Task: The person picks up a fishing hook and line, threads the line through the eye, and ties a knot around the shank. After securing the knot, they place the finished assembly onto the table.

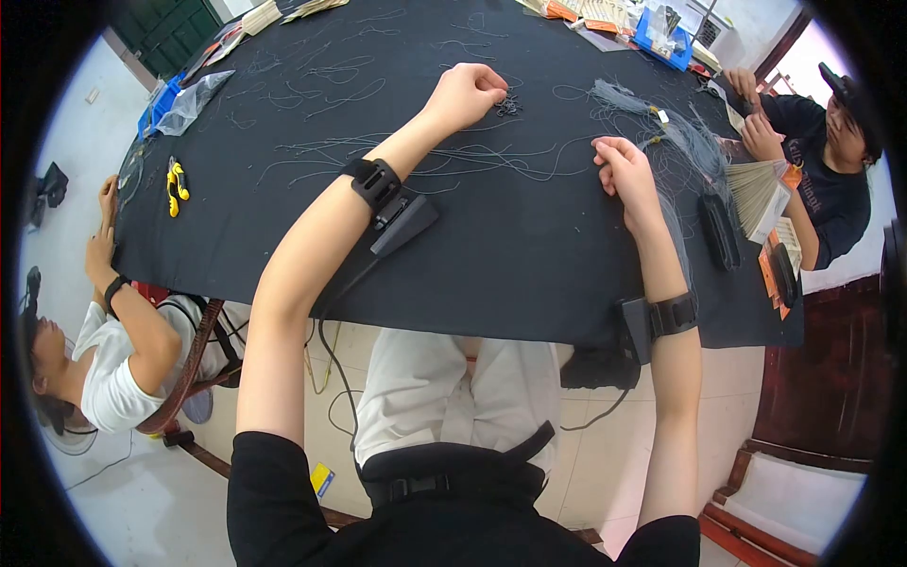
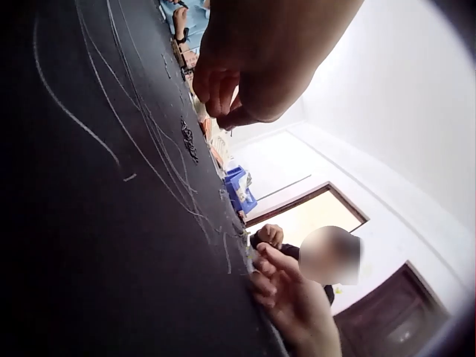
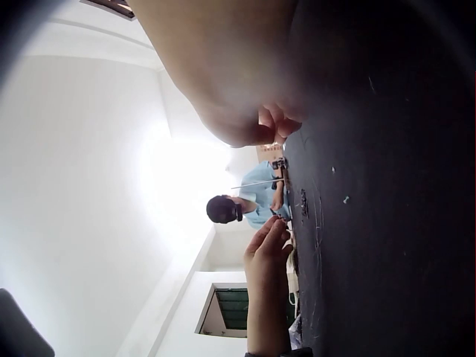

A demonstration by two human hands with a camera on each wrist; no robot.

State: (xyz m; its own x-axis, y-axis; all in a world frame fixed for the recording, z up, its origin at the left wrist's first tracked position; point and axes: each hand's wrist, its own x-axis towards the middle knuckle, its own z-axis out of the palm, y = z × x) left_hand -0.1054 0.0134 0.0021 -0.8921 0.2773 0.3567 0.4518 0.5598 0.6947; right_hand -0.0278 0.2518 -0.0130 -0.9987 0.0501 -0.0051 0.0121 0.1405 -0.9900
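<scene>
My left hand (image 1: 466, 97) reaches over the middle of the black-covered table, directly beside a small heap of dark metal pieces (image 1: 508, 106). Its thumb and fingertips pinch a tiny dark piece, whose tip shows below the fingers (image 2: 229, 129) in the left wrist view; its exact kind I cannot tell. My right hand (image 1: 627, 178) hovers farther right with its fingers loosely curled, and a thin grey line runs up to its fingertips in the head view. Long grey lines (image 1: 444, 156) stretch across the cloth between my forearms.
Bundled grey line (image 1: 628, 102) and a fan of paper cards (image 1: 756, 198) lie at the right, near a black case (image 1: 720, 231). Yellow-handled pliers (image 1: 177, 186) lie at the left. Blue trays (image 1: 664, 40) stand at the far edge. People sit at both sides.
</scene>
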